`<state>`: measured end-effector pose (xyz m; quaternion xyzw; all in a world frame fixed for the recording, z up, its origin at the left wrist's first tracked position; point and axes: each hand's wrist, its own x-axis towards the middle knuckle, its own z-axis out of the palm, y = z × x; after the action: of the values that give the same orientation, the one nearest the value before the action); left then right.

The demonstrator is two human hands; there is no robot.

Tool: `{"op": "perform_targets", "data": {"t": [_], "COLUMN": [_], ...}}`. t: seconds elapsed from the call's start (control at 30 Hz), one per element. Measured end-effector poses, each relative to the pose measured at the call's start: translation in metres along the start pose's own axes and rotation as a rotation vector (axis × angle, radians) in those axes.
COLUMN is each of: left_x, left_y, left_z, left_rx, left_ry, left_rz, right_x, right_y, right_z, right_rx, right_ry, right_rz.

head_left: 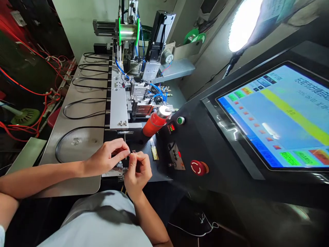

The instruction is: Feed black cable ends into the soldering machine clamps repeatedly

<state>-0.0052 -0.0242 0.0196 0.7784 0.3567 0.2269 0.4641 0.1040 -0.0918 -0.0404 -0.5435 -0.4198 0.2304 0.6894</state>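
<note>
Near the red bottle [152, 125], the left hand [109, 157] and right hand [138, 174] pinch fingertips together. I cannot tell on what.

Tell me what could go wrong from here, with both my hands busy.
Your left hand and right hand meet at a tiny item, which might slip and drop. The red bottle stands close beside metal blocks, so a knock could tip it. Your left forearm lies near a looped cable and might drag it.
</note>
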Motion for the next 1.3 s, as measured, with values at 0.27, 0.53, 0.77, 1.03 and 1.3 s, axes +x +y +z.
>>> {"op": "perform_targets", "data": {"t": [0.27,0.53,0.77,1.03,1.3], "left_x": [0.018,0.024,0.024,0.03,0.032], "left_y": [-0.019,-0.025,-0.025,-0.022,-0.021], "left_z": [-0.018,-0.012,-0.012,-0.009,-0.01], "left_rx": [0.347,0.419,0.444,0.47,0.509], "left_ry": [-0.126,-0.109,-0.107,-0.129,-0.147], "left_rz": [-0.223,-0.255,-0.24,-0.281,-0.254], "right_x": [0.027,0.025,0.026,0.038,0.041], "right_y": [0.014,0.022,0.028,0.04,0.05], "right_z": [-0.036,-0.04,-0.039,-0.023,-0.001], "right_rx": [-0.137,-0.17,-0.181,-0.178,-0.155], "right_ry": [-0.11,-0.087,-0.11,-0.371,-0.465], "right_rz": [0.268,0.266,0.252,0.197,0.119]}}
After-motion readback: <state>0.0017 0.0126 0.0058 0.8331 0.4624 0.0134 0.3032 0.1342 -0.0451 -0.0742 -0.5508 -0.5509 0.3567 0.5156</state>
